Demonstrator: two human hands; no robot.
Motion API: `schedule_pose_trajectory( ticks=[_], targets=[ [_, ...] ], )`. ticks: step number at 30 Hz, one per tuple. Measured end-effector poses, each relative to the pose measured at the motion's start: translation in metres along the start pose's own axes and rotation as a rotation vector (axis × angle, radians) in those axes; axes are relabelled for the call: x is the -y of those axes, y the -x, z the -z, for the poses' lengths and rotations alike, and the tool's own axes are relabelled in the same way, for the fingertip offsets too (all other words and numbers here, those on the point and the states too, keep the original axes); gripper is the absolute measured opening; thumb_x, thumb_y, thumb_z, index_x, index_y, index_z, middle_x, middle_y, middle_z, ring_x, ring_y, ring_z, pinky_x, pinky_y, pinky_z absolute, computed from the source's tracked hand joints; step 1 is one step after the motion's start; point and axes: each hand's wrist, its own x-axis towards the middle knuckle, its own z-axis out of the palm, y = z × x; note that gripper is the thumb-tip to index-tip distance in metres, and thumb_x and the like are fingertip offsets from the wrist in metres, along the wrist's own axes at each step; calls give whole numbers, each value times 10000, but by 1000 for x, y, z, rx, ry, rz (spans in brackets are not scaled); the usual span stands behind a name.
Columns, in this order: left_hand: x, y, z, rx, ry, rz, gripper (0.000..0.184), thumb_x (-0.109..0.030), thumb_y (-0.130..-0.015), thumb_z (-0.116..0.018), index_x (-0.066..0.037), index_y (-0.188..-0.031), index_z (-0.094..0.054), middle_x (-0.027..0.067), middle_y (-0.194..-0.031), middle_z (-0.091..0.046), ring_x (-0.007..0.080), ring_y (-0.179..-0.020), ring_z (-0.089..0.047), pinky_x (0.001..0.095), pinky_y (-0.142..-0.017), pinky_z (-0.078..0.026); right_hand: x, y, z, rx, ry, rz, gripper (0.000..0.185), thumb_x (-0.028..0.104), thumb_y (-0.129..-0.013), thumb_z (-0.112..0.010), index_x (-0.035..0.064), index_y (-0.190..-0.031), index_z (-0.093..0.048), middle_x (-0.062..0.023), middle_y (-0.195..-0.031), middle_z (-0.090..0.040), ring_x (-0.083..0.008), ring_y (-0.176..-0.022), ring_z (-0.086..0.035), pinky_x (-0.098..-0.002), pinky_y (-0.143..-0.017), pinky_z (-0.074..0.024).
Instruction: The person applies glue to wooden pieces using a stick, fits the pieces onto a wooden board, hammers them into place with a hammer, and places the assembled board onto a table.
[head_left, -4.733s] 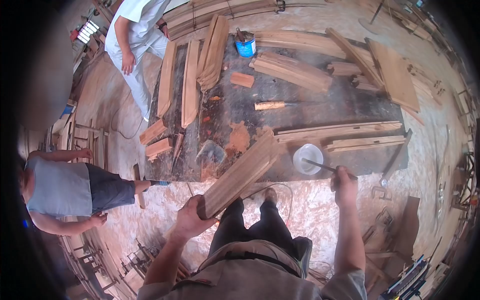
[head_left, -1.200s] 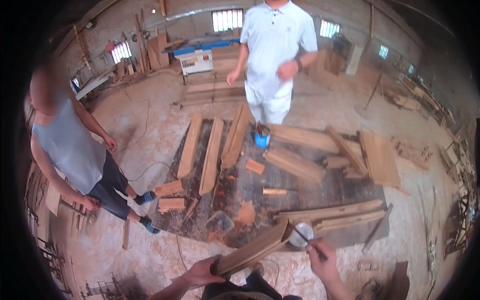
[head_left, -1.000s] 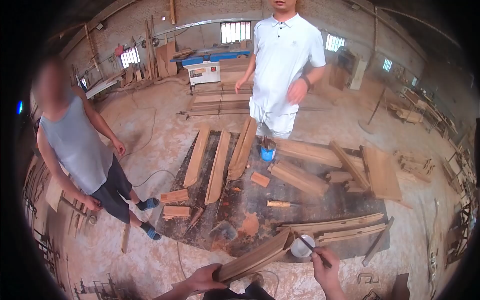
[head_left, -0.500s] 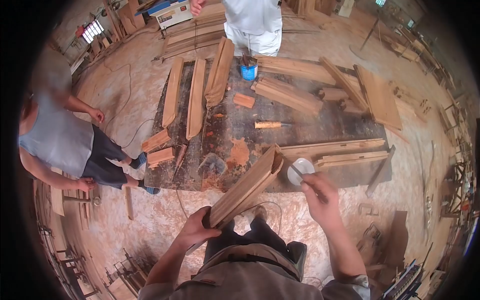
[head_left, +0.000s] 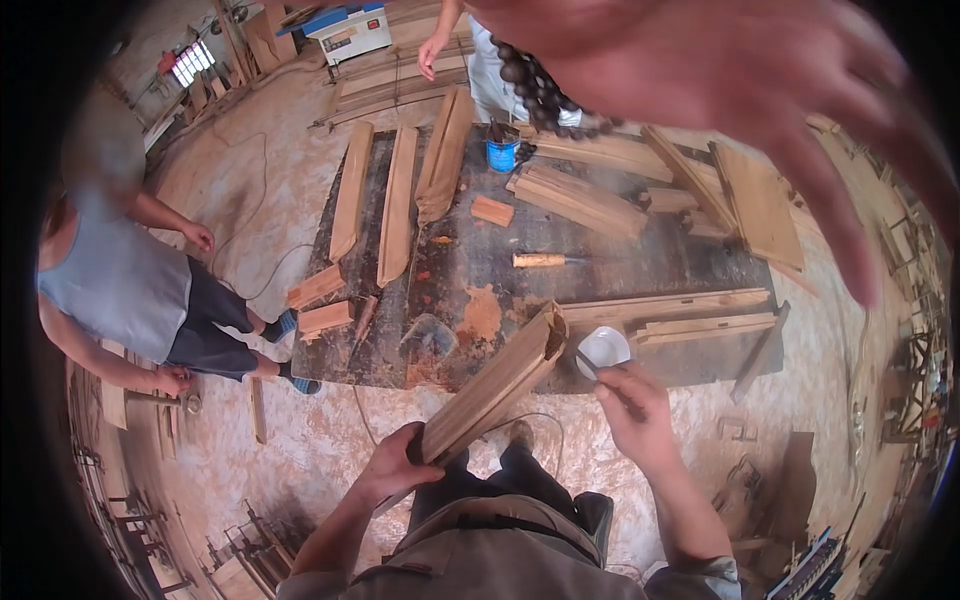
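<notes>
My left hand [head_left: 395, 464] is wrapped round the lower end of a long moulded wooden piece [head_left: 490, 385], which slants up to the right with its far end over the table edge. My right hand [head_left: 636, 408] pinches a thin dark stick [head_left: 588, 363] whose tip points up and left, beside a white bowl [head_left: 604, 348] at the table's near edge. The bowl stands just right of the wooden piece's far end. Behind it on the dark table [head_left: 450, 270] lie two narrow wooden strips [head_left: 690, 305].
A large blurred hand [head_left: 700, 60] with a beaded bracelet, another person's, fills the upper right. A person in a grey top [head_left: 120, 285] stands left. The table holds wooden pieces [head_left: 400, 205], a blue can [head_left: 501, 155] and a wooden-handled tool [head_left: 538, 260].
The other person's beaded hand has come into view close to the camera. My right hand and stick have moved slightly down from the wooden piece's end. My left hand keeps its grip.
</notes>
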Motion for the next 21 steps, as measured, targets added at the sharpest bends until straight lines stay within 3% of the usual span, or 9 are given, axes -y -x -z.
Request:
schedule_pose_trajectory(
  ticks=[6, 9, 17, 21],
  targets=[
    [3, 0, 1, -5, -40, -21, 746, -178, -635, -840, 33, -1266, -503, 161, -1123, -623, 224, -1045, -601, 328, -925, -462, -1, -6, 2, -34, -49, -47, 155, 27, -840, -688, -19, -987, -680, -137, -908, -651, -249, -830, -654, -307, -732, -507],
    [3, 0, -1, -16, 17, -3, 753, -268, -640, -838, 26, -1255, -517, 204, -1145, -622, 301, -1091, -602, 357, -952, -453, 4, -6, 1, -32, -51, -60, 152, 30, -844, -686, -18, -988, -679, -134, -908, -653, -242, -824, -654, -300, -726, -506],
    [17, -3, -7, 4, 70, 29, 824, -246, -641, -843, 67, -1305, -468, 207, -1143, -618, 284, -1069, -605, 348, -945, -457, 3, -11, 4, -17, -30, -13, 158, 46, -852, -689, -15, -996, -677, -125, -883, -648, -238, -804, -653, -299, -696, -501],
    [17, -9, -4, 27, 101, 33, 838, -262, -636, -844, 65, -1307, -465, 205, -1143, -618, 289, -1075, -605, 351, -943, -460, 0, -5, 3, -30, 14, 4, 144, 0, -857, -672, -39, -994, -653, -109, -902, -628, -189, -827, -629, -258, -691, -490]
  ],
)
